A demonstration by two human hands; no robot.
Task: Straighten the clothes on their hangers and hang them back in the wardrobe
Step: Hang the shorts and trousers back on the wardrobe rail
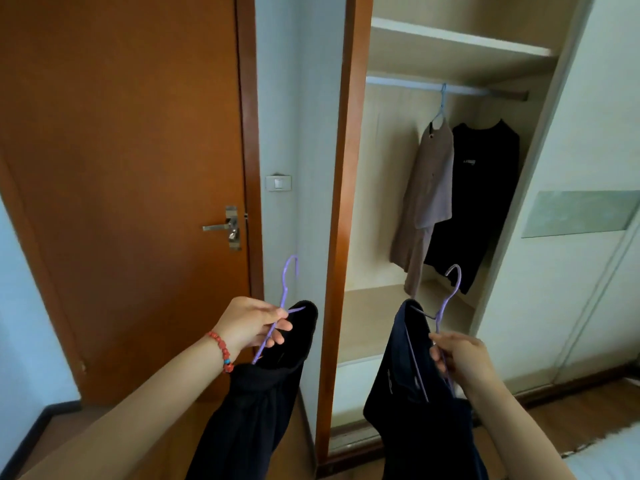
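There, before the open wardrobe (356,168), the left hand (247,325) pinched a thin purple wire hanger (289,289) carrying a bunched black garment (256,403), and the right hand (462,358) gripped a second purple wire hanger (450,296) with a dark navy garment (412,386) slumped to one side. Both hung low, well short of the metal rail (415,85). To my eye, either slack cloth could slide off once lifted, being crooked on its wire.

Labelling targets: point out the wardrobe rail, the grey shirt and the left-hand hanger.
wardrobe rail (401,83), head view, bare left stretch.
grey shirt (431,188), head view, mid body.
left-hand hanger (290,271), head view, hook's shank.
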